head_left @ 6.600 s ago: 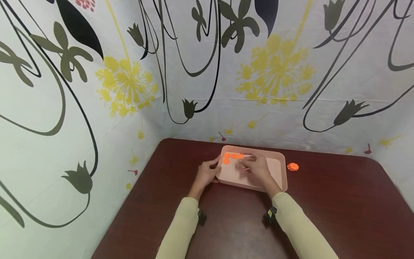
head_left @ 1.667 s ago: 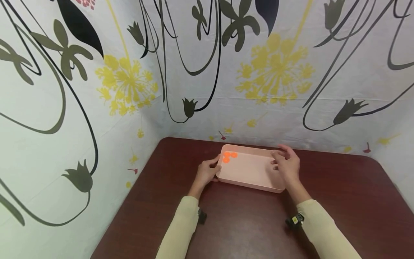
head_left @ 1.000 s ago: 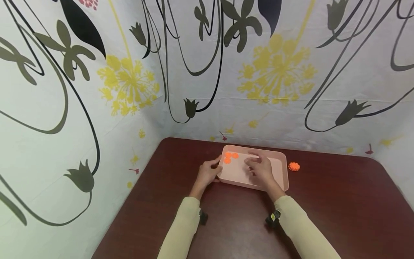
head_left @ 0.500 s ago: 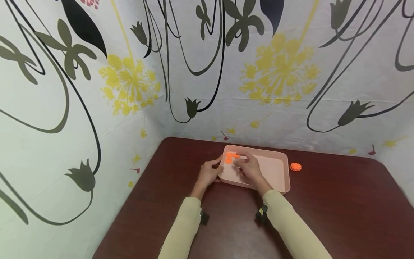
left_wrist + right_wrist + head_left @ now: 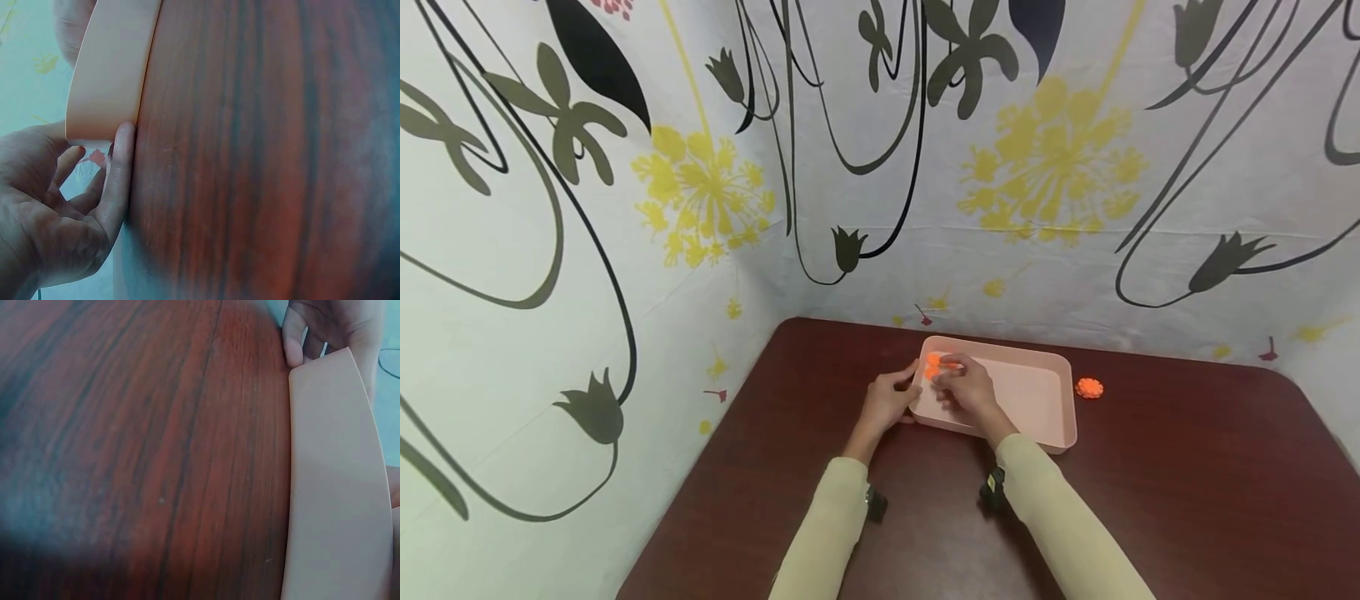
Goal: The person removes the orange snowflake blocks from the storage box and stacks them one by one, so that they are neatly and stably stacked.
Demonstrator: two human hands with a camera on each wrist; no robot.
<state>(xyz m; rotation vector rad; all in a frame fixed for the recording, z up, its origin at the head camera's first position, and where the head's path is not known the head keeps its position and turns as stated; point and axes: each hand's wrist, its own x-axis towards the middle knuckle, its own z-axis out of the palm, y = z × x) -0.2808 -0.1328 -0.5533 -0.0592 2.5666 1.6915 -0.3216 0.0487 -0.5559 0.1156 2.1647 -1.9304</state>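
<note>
My left hand (image 5: 883, 402) grips the left end of a shallow peach tray (image 5: 1033, 392). In the left wrist view the left hand's fingers (image 5: 119, 169) press along the tray's end wall (image 5: 109, 75). Over the tray's left part is my right hand (image 5: 967, 387), thumb and forefinger bent and apart. Several small orange flower-shaped pieces (image 5: 932, 371) lie in the far left corner, one partly hidden by the right fingers. Outside, right of the tray, sits another orange flower-shaped piece (image 5: 1089, 388). The tray wall (image 5: 334, 481) hides most of the right hand in the right wrist view.
The tray stands on a dark red-brown wooden table (image 5: 925, 533), near its back edge. A pale wall covering (image 5: 880, 208) with printed flowers rises behind and to the left.
One orange piece has left the row in the tray since the oldest frame. My right hand has moved from over the outside piece back left to the corner pieces. The left hand keeps its hold.
</note>
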